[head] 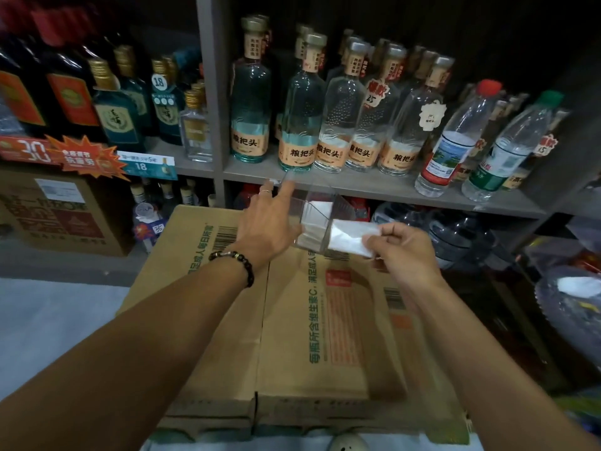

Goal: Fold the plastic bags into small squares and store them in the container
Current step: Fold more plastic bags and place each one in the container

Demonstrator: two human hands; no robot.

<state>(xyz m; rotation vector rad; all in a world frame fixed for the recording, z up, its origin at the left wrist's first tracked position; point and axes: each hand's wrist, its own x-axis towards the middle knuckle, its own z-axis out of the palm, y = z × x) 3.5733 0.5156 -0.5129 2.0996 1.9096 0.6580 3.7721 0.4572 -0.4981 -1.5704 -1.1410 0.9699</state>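
A clear plastic container (320,198) stands at the far edge of a cardboard box (292,320). White folded bags (317,219) lie inside it. My left hand (266,219) steadies the container's left wall, with the index finger stretched along its upper rim. My right hand (400,249) pinches a folded white plastic bag (349,236) at the container's right, near-side opening. Part of that bag sits behind the clear wall.
A grey shelf (374,187) right behind the container holds several glass liquor bottles (300,125) and water bottles (452,141). Large water jugs (455,236) stand under it. Another carton (61,213) sits at the left, and crumpled clear plastic (572,297) lies at the right.
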